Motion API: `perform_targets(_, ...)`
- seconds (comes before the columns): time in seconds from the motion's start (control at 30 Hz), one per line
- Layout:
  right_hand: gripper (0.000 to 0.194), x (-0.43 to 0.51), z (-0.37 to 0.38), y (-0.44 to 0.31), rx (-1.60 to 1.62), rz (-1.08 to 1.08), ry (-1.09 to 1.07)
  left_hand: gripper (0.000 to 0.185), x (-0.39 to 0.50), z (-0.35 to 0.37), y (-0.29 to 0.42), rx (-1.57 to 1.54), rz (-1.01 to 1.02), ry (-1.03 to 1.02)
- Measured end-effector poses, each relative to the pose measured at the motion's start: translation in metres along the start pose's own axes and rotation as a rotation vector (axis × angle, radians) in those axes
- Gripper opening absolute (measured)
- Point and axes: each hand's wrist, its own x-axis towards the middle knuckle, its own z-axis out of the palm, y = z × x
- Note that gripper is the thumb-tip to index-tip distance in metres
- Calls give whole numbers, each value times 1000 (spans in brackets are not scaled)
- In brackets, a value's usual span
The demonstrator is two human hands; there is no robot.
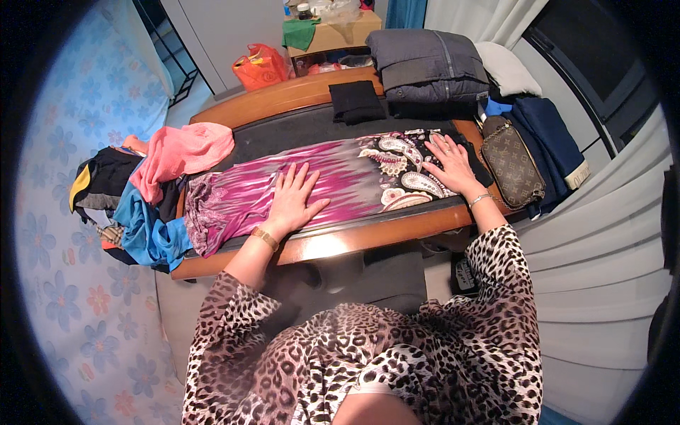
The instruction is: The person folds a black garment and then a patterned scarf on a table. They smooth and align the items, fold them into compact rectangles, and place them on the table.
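A long patterned cloth garment (345, 170), magenta and grey with paisley at its right end, lies stretched across a wood-framed table (319, 247). My left hand (297, 199) rests flat on its magenta part, fingers apart. On the paisley end lies my right hand (450, 164), also flat and spread, with a ring and a bracelet. Neither hand grips the cloth. Behind the garment, a folded black cloth (357, 102) sits near the table's far edge.
Coral (186, 151), blue (154, 228) and black clothes are heaped at the left end. A folded dark puffer jacket (425, 66) lies at the back right. A brown monogrammed pouch (512, 164) and navy clothes (555, 143) are at the right. An orange bag (260, 69) stands behind.
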Motion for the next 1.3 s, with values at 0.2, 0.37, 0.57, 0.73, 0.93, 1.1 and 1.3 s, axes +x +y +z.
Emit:
perform_targets(0.2, 72, 13, -1, -59, -146, -39, 77, 80, 1, 8, -1, 5, 13, 11)
perform_targets(0.37, 79, 35, 30, -170, 153, -336, -43, 80, 1, 7, -1, 21, 16, 6)
perform_targets(0.57, 70, 39, 21, -100, 80, -257, -20, 78, -1, 7, -1, 26, 26, 22)
perform_targets(0.73, 69, 23, 5, 12, -86, 215, 37, 77, -2, 6, -1, 12, 27, 28)
perform_targets(0.93, 50, 27, 13, 39, 64, 342, 372, 77, -2, 6, -1, 27, 23, 22)
perform_targets(1.1, 37, 41, 8, 34, -37, 358, 269, 77, -1, 6, -1, 16, 30, 28)
perform_targets(1.3, 10, 42, 12, 19, 142, 217, 344, 76, -1, 7, 0, 44, 33, 31)
